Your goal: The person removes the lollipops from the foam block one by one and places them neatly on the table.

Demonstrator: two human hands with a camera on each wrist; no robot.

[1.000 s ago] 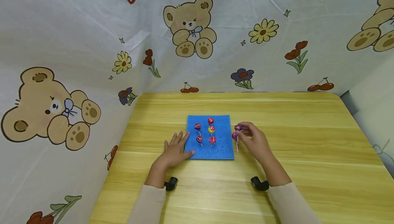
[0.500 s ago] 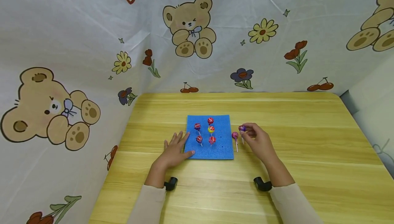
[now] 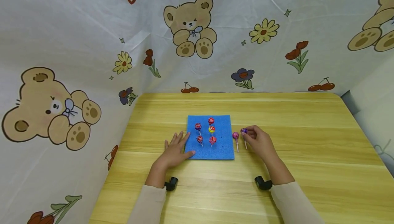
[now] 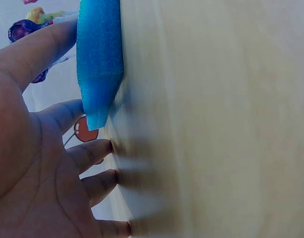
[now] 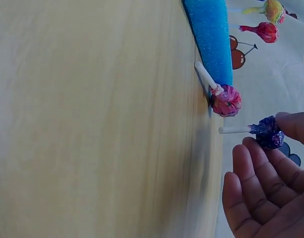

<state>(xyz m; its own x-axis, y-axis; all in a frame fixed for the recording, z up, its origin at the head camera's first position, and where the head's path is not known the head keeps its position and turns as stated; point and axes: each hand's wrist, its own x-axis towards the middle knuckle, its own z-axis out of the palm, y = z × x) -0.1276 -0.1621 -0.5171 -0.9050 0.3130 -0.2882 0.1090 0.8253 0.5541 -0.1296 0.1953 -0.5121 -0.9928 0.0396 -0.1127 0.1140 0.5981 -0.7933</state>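
My right hand (image 3: pixel 260 142) pinches a purple-wrapped lollipop (image 5: pixel 269 133) by its head between thumb and fingertips. Its white stick points toward the tabletop; whether the stick touches the wood I cannot tell. Just left of it, a pink lollipop (image 3: pixel 235 135) lies on the table beside the foam's right edge. My left hand (image 3: pixel 172 152) rests with spread fingers at the left edge of the blue foam board (image 3: pixel 221 152), thumb and index finger against it. Several wrapped lollipops stand upright in the foam, among them a yellow one (image 3: pixel 211 129) and a red one (image 3: pixel 211 121).
The wood-grain table (image 3: pixel 295 128) extends on both sides of the foam. Behind and to the left hangs a white cloth (image 3: pixel 227 8) printed with bears and flowers. A black wrist device (image 3: pixel 263 183) sits at the right wrist, with a similar one at the left.
My right hand has moved right, away from the foam, with the purple lollipop, then slightly nearer me. The pink lollipop now shows in full. My left hand has stayed in place.
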